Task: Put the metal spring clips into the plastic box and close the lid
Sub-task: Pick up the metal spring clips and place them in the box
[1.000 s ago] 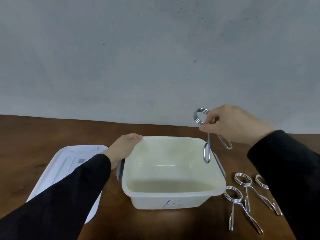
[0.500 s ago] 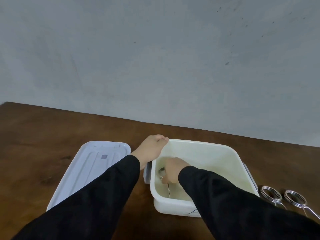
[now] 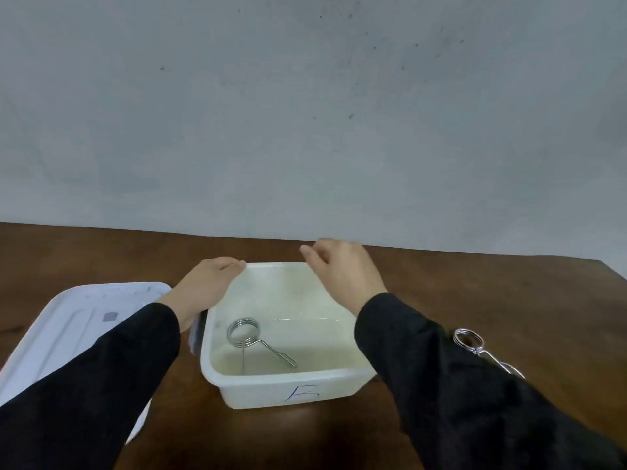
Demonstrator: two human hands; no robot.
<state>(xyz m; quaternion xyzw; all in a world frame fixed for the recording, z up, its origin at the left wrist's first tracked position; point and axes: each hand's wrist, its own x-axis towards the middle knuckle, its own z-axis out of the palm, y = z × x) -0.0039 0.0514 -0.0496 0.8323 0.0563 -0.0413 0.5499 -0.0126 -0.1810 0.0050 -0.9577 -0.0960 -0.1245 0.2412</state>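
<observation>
The white plastic box (image 3: 288,385) stands open on the brown table, a blue mark on its front wall. One metal spring clip (image 3: 251,337) lies flat on the box's floor at the left. My left hand (image 3: 203,286) grips the box's far left rim. My right hand (image 3: 342,273) hovers above the box's far right side, empty, fingers loosely apart. Another spring clip (image 3: 470,340) lies on the table right of the box, partly hidden by my right sleeve. The white lid (image 3: 78,320) lies flat to the left of the box.
A grey wall (image 3: 305,113) rises just behind the table's far edge. The table's right corner (image 3: 610,269) shows at the right. My black sleeves cover much of the near table.
My right hand lowered the clip into the box, let go of it and has risen out, empty. The left hand stayed on the rim.
</observation>
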